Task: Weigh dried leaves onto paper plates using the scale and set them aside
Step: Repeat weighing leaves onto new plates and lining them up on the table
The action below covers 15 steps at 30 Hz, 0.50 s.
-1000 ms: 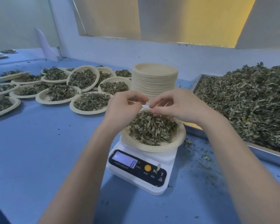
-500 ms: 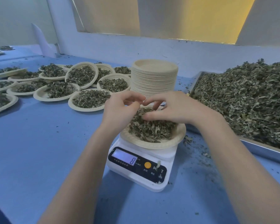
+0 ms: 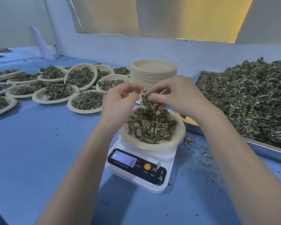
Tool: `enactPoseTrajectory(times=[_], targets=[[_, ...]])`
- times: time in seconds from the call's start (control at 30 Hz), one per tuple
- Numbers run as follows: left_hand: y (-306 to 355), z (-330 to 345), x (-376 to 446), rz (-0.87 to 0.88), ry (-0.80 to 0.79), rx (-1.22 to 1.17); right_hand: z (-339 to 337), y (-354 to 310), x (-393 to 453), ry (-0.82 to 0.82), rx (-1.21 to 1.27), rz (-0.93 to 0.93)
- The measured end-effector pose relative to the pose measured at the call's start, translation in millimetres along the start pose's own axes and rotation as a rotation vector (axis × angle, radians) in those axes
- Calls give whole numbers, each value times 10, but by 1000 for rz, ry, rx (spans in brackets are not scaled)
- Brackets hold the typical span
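my right hand (image 3: pixel 177 96) has lifted, pinching a clump of leaves (image 3: pixel 147 99) above the plate (image 3: pixel 178 135); left hand (image 3: pixel 120 103) curls beside it, grip unclear. scale (image 3: pixel 139 166) holds at 8, so i'm trimming weight.

I see a matt blue table (image 3: pixel 39 151), matt ribbed paper plate (image 3: pixel 177 140), glossy white plastic scale (image 3: pixel 152 185), smooth metal tray (image 3: pixel 266 151), and dry, rough leaves (image 3: pixel 151 127).

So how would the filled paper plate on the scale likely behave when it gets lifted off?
The paper plate looks thin, so it may flex if lifted by one edge. The dried leaves are heaped loosely on it and would probably spill if it tilts. It is likely very light: the scale display shows a single digit.
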<state>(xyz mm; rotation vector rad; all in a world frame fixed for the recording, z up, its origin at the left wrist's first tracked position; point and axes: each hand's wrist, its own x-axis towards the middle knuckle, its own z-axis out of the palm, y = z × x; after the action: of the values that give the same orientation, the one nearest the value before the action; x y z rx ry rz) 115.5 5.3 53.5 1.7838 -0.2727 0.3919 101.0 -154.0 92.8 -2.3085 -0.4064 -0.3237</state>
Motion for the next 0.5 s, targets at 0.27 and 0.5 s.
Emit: enactPoseTrajectory(times=[0.27,0.5], targets=[[322,152,165,-30,-54,-49,-102,-21,-37,112,197,-21],[371,242,176,-9,-101,-8,-156,50,4,154,176,-35]])
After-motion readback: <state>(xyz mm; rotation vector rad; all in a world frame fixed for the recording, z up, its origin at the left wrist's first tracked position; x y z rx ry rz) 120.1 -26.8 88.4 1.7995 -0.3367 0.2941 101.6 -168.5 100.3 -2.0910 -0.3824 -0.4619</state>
